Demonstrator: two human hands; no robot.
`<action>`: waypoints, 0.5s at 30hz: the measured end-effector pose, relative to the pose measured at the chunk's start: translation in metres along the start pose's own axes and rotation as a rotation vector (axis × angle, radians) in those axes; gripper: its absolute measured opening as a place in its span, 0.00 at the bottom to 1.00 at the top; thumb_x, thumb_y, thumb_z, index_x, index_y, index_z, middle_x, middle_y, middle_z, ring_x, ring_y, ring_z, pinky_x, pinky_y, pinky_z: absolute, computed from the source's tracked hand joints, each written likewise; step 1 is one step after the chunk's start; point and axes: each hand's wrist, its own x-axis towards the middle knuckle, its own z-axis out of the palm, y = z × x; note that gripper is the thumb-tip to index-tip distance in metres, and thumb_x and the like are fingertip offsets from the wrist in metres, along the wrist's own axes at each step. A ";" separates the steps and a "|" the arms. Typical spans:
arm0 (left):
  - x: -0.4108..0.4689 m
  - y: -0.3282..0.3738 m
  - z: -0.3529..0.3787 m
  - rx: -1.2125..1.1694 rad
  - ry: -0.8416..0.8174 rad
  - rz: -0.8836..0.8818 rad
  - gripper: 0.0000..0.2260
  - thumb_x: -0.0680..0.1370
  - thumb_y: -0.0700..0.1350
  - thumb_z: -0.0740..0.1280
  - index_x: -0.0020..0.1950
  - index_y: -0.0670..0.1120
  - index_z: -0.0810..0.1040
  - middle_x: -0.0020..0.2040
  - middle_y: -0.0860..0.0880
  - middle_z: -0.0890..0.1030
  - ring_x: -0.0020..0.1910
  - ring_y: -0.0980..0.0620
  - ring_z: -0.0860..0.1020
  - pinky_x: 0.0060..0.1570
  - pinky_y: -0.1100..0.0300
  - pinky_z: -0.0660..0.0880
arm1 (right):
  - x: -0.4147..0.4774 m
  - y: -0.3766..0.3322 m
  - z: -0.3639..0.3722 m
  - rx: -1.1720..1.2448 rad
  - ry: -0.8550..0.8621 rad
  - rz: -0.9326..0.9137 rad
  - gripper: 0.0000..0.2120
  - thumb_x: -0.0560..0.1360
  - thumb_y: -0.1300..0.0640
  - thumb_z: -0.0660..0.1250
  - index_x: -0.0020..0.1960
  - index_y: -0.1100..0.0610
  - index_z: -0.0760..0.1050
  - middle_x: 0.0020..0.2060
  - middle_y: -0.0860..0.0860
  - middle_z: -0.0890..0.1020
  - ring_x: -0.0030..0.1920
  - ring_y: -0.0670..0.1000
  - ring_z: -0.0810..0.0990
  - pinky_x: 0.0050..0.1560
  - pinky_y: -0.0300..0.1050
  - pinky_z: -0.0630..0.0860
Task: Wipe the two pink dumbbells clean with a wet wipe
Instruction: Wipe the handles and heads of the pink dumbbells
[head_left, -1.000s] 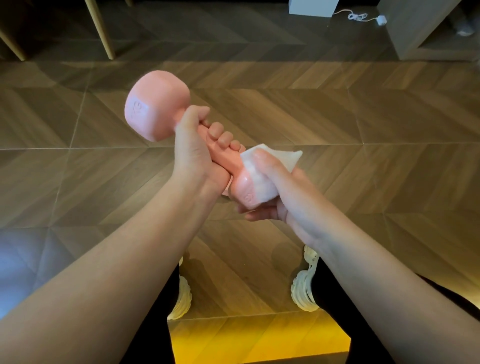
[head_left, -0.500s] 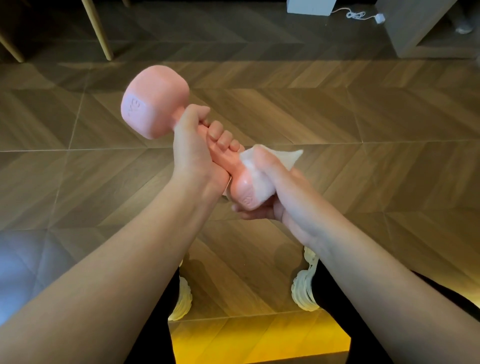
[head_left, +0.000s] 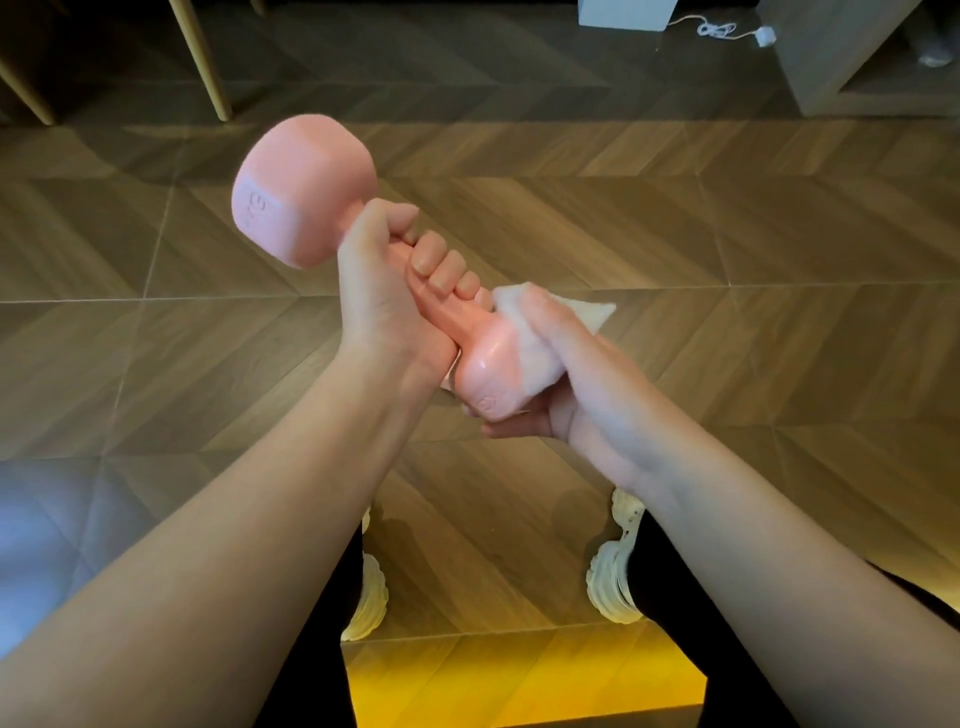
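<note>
The left hand (head_left: 384, 296) grips the pink dumbbell (head_left: 306, 192) by its handle, fingers curled tight, above the herringbone floor (head_left: 675, 234). The right hand (head_left: 566, 384) wraps the white wet wipe (head_left: 540, 358) round the dumbbell's lower head, fingers seemingly curled beneath it.

Brown chevron wood floor (head_left: 675, 234) throughout. Pale wooden furniture legs (head_left: 205, 62) at upper left, white box (head_left: 626, 11) with white cable (head_left: 722, 28) at top, grey cabinet (head_left: 841, 57) upper right. Yellow glow (head_left: 519, 675) bottom centre.
</note>
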 end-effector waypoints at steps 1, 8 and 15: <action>0.001 0.001 0.000 -0.006 -0.023 -0.002 0.17 0.77 0.42 0.57 0.27 0.49 0.61 0.22 0.53 0.58 0.19 0.54 0.58 0.22 0.65 0.62 | -0.001 -0.003 -0.004 0.051 -0.050 0.044 0.30 0.71 0.37 0.68 0.65 0.56 0.74 0.53 0.66 0.81 0.45 0.58 0.84 0.39 0.51 0.82; 0.001 -0.003 0.000 0.015 0.089 -0.021 0.22 0.77 0.42 0.61 0.22 0.47 0.69 0.22 0.53 0.67 0.18 0.55 0.68 0.24 0.66 0.69 | -0.006 -0.007 -0.019 0.160 -0.262 0.085 0.32 0.72 0.53 0.70 0.72 0.60 0.65 0.63 0.68 0.76 0.52 0.63 0.81 0.43 0.52 0.83; 0.004 -0.004 -0.001 -0.054 0.177 -0.032 0.14 0.78 0.41 0.60 0.33 0.47 0.62 0.22 0.53 0.62 0.16 0.54 0.61 0.21 0.67 0.64 | -0.001 0.001 -0.008 -0.205 0.016 -0.106 0.28 0.69 0.44 0.72 0.66 0.51 0.72 0.55 0.55 0.83 0.51 0.50 0.83 0.44 0.46 0.79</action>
